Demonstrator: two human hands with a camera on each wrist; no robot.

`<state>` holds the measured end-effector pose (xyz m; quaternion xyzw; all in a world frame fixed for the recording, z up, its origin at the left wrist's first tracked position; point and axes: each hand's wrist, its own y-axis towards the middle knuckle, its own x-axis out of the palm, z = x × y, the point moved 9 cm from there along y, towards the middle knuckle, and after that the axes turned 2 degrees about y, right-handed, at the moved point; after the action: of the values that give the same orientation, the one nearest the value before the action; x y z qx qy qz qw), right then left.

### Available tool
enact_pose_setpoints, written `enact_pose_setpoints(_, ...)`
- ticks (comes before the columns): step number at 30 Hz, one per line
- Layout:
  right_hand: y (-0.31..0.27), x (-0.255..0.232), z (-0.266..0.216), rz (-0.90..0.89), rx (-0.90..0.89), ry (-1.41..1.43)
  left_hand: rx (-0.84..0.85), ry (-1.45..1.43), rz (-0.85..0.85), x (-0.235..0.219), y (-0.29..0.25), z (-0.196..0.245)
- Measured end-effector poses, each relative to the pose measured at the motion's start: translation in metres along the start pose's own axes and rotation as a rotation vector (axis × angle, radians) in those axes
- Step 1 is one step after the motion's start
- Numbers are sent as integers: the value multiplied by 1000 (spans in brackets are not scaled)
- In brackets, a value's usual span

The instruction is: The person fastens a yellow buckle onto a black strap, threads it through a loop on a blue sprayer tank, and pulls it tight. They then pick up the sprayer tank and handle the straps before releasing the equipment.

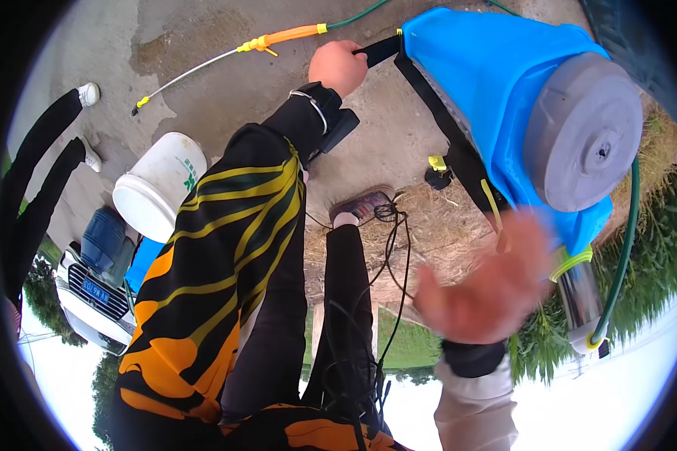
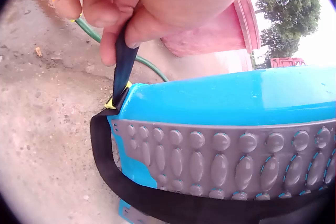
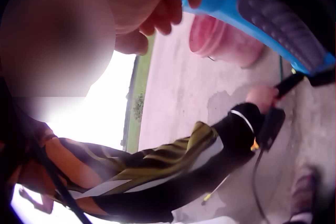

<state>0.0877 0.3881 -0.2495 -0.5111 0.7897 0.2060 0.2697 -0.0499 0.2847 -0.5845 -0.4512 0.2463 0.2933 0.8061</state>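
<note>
A blue backpack sprayer (image 1: 474,68) with a round grey lid (image 1: 583,131) stands tilted at the right of the head view. My left hand (image 1: 338,68) grips a black strap (image 1: 380,50) at its far end. In the left wrist view, thumb and fingers pinch this strap (image 2: 124,69) just above a yellow buckle (image 2: 110,103). A second black strap (image 2: 178,203) loops past the knobbed grey back panel (image 2: 220,155). My right hand (image 1: 489,278), blurred, is held in front of the sprayer's near side with fingers extended, holding nothing.
A spray lance (image 1: 278,37) with an orange handle lies on the concrete. A white bucket (image 1: 158,180) and a blue barrel (image 1: 103,237) are at the left, near a parked car (image 1: 90,293) and another person's legs (image 1: 49,161). Black cables (image 1: 391,263) hang before my legs.
</note>
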Motion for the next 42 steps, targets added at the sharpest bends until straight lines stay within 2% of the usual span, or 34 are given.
enact_pose_setpoints(1,-12,23,2,-89,90,153,-9,-7,-14,1,-2,2)
enact_pose_setpoints(2,-27,48,21,-165,258,210,-7,4,-17,1,-3,2)
enact_pose_setpoints(4,-79,77,89,-73,895,388,-3,31,-13,0,0,0)
enact_pose_setpoints(6,-126,98,149,266,1279,1119,-6,49,-20,-1,1,2)
enact_pose_setpoints(7,-127,103,164,357,1350,1165,-10,58,-26,-1,0,1)
enact_pose_setpoints(9,-140,111,198,485,1207,1312,9,48,-11,0,-1,2)
enact_pose_setpoints(11,-126,114,190,501,1271,1272,32,51,9,-2,-1,2)
enact_pose_setpoints(14,-133,129,191,667,1459,1318,48,54,18,-5,-2,1)
enact_pose_setpoints(17,-126,125,194,704,1258,1263,27,44,5,-6,-5,-5)
enact_pose_setpoints(18,-127,124,193,765,1260,1268,26,57,8,-6,-5,-7)
enact_pose_setpoints(21,-119,119,181,642,1207,1121,27,60,29,-7,-1,-10)
enact_pose_setpoints(23,-113,108,167,512,1149,825,15,48,22,-4,-4,-17)
enact_pose_setpoints(25,-101,108,132,579,1062,994,1,16,13,-2,-2,-20)
enact_pose_setpoints(27,-99,110,111,425,845,1046,-6,-12,9,-5,-1,-18)
enact_pose_setpoints(31,-102,96,84,403,821,1314,-3,-23,12,-3,2,-22)
enact_pose_setpoints(36,-119,79,89,452,887,1199,-4,-4,21,-3,4,-25)
enact_pose_setpoints(39,-105,73,83,397,845,1199,15,-4,34,-2,4,-28)
enact_pose_setpoints(42,-81,58,83,343,739,1071,16,15,40,-5,9,-25)
